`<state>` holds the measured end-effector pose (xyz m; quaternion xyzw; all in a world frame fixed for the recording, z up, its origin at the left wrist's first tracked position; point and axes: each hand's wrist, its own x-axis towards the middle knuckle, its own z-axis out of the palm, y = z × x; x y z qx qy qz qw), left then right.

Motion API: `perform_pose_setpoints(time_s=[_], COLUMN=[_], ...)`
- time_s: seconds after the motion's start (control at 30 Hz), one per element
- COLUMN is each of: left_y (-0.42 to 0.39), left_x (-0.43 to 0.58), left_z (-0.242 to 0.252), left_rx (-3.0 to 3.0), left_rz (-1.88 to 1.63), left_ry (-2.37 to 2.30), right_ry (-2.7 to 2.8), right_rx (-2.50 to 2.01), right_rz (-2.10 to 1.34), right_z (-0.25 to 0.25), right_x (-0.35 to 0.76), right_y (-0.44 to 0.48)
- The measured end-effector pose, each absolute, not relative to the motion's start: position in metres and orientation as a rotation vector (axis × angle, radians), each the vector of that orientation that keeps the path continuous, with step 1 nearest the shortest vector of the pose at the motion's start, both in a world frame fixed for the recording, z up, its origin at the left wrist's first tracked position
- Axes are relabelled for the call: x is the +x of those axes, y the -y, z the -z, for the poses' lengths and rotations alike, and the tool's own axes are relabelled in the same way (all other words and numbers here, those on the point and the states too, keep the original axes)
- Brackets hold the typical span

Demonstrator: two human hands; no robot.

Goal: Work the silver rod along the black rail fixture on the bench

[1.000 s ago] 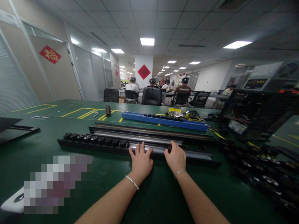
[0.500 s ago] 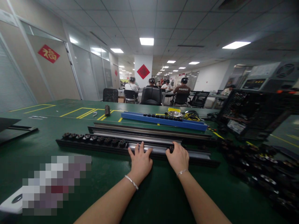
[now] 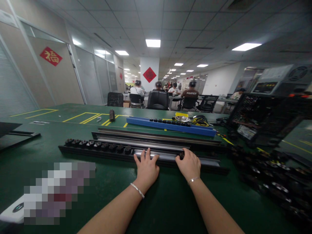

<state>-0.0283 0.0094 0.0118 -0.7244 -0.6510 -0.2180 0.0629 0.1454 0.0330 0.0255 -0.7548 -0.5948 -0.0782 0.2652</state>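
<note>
The nearest black rail [image 3: 165, 157] has a silvery channel and carries a row of several small black parts [image 3: 97, 145] along its left half. Just right of that row, my left hand [image 3: 147, 167] rests with fingers spread on the rail's near edge and channel. Farther right, my right hand [image 3: 189, 164] has its fingers closed round a small black part [image 3: 181, 155] over the channel, partly hidden by the fingers. Behind lie more black rails [image 3: 151, 136], parallel to the first.
A blue rail [image 3: 170, 126] holding black parts lies farther back, near a metal dish [image 3: 182, 119]. Dark parts are heaped [image 3: 273, 182] at right, below an open computer case [image 3: 260, 117]. A phone [image 3: 14, 209] is at lower left. People sit beyond the table.
My right hand has shifted slightly to the right along the rail, with the small black part in its fingers. My left hand has stayed in place.
</note>
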Motion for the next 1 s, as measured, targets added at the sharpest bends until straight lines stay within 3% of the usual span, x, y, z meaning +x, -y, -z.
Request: perform_pose_setpoints(time_s=[1.0], left_y=[-0.009], left_x=[-0.03], left_z=[-0.013], left_rx=[-2.224], left_rz=[0.645], left_ry=[1.984], right_ry=[1.552], right_rx=[-2.121], right_rz=[0.144], right_z=[-0.031], right_x=[0.159], right_y=[-0.033])
